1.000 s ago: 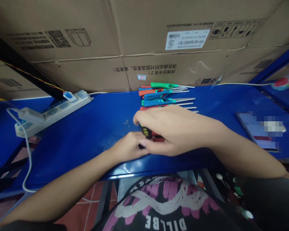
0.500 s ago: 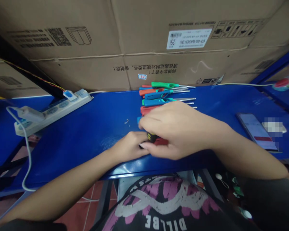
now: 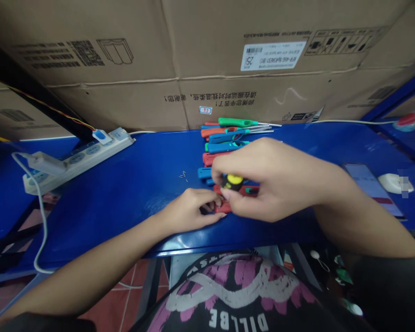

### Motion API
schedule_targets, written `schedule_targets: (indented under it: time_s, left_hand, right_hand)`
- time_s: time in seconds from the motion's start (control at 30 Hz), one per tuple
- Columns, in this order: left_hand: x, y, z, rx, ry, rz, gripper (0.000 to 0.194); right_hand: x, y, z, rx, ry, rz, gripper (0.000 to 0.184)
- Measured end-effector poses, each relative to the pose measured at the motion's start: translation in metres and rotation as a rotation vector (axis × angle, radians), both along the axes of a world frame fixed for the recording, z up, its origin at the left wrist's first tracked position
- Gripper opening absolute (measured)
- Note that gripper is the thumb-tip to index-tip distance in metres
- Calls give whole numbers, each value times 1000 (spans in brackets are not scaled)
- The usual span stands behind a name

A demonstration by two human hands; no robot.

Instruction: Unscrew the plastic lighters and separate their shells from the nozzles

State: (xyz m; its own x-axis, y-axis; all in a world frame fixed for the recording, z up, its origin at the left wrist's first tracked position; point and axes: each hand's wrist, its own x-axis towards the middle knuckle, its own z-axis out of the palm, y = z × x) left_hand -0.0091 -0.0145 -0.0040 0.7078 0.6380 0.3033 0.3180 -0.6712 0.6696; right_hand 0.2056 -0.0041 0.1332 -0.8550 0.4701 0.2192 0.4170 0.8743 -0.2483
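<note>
My left hand [image 3: 197, 210] rests on the blue table with its fingertips closed on the near end of a red long-nosed lighter [image 3: 222, 207]. My right hand [image 3: 268, 182] grips a screwdriver by its stubby black and yellow handle [image 3: 234, 180], just above that lighter. The screwdriver's shaft and tip cannot be seen. Another red lighter [image 3: 251, 190] lies partly under my right hand. Beyond, several more lighters are laid in a row, among them a green one [image 3: 238, 122] and a blue one [image 3: 224, 147], metal nozzles pointing right. Tiny screws [image 3: 183, 175] lie loose left of the row.
A white power strip [image 3: 79, 159] with plugs and cables is on the left. Cardboard boxes [image 3: 124, 106] form a wall behind the blue table [image 3: 159, 161]. At right are a phone [image 3: 373, 189] and a white object [image 3: 390, 183].
My right hand has lifted slightly with the screwdriver, whose yellow end now shows. My left fingers and the red lighter under them are more exposed.
</note>
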Motion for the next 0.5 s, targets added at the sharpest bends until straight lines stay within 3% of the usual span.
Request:
schedule_targets:
  time_s: [0.13, 0.3, 0.5]
  left_hand:
    - [0, -1, 5, 2, 17, -52, 11]
    - [-1, 2, 11, 35, 120, -189, 14]
    - [5, 4, 21, 487, 528, -320, 17]
  right_hand:
    - [13, 7, 8, 66, 49, -100, 10]
    - [10, 12, 1, 68, -32, -92, 15]
    - [2, 18, -7, 47, -82, -84, 16]
